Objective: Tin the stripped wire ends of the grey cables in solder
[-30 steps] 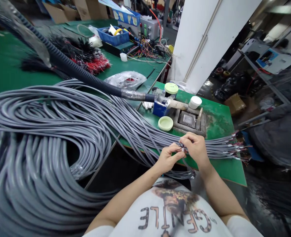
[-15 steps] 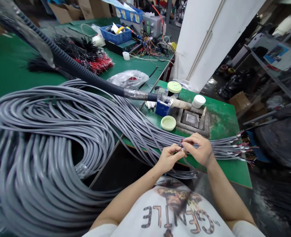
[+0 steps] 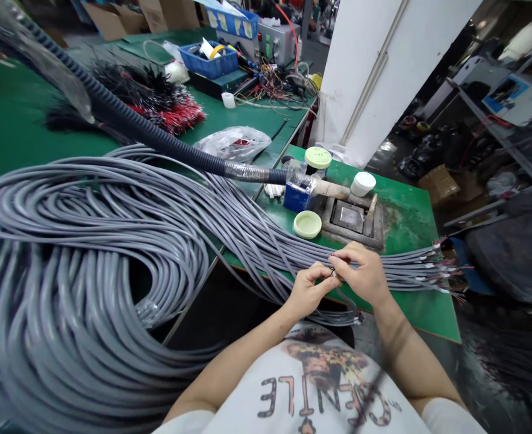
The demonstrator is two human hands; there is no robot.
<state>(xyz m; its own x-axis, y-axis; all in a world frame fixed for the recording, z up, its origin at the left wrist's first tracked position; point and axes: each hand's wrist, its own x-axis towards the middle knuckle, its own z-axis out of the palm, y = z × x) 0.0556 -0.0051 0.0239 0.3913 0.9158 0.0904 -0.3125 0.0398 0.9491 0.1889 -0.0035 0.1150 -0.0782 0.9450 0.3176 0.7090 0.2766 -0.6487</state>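
While my left hand (image 3: 308, 290) and right hand (image 3: 360, 275) pinch one thin wire end (image 3: 335, 273), grey sheathed cables (image 3: 266, 238) lie beneath, lower right of frame.

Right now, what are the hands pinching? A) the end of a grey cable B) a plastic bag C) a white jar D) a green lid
A. The left hand and right hand meet with their fingertips on the thin wired end of a grey cable.
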